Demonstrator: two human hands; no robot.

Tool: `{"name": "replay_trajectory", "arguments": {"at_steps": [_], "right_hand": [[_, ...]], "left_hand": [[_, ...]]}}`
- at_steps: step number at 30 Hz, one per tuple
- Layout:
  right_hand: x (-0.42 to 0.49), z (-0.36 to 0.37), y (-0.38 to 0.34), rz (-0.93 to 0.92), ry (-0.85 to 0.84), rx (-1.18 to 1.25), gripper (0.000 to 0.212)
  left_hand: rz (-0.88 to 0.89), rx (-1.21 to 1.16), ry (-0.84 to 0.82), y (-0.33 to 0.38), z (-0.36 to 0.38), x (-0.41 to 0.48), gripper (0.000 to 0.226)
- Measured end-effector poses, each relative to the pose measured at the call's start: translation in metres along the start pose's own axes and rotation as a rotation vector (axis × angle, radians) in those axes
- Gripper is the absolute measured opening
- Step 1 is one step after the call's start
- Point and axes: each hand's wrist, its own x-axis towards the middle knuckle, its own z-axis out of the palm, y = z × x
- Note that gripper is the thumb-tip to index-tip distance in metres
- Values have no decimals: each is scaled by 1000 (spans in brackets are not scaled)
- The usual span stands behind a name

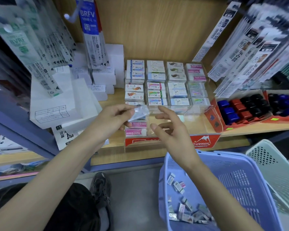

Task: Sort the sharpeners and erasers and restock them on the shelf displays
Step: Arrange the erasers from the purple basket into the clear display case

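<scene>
Our left hand (113,118) pinched a small clear-wrapped eraser (139,112), lying crosswise just above the front-left slots of the clear acrylic display tray (196,115). Our right hand (173,131) hung just beside it, fingers spread, empty.

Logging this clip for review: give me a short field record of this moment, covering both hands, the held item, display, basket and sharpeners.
left hand: pinches a small wrapped eraser, blurred
right hand: open, holds nothing, beside the wrapped eraser
eraser display: clear, back rows filled, front right compartments look bare
purple basket: loose erasers at the bottom
sharpeners: blue, red, black, in red tray
</scene>
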Motion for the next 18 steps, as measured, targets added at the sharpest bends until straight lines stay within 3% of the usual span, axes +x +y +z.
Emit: {"name": "replay_trajectory", "arguments": {"at_steps": [3, 7, 11, 15, 18], "right_hand": [[-2, -4, 0, -139, -3, -173, 52], [-2, -16, 16, -418, 111, -481, 36], [2, -37, 30, -448, 198, -540, 26], [6, -60, 38, -492, 153, -620, 27], [5, -94, 53, -411, 183, -618, 22]], "left_hand": [[13, 29, -50, 4, 10, 2, 13], [10, 4, -57, 14, 27, 8, 15], [35, 26, -104, 20, 47, 14, 9], [69, 73, -115, 22, 62, 19, 14], [67, 116, -84, 23, 64, 22, 12]]}}
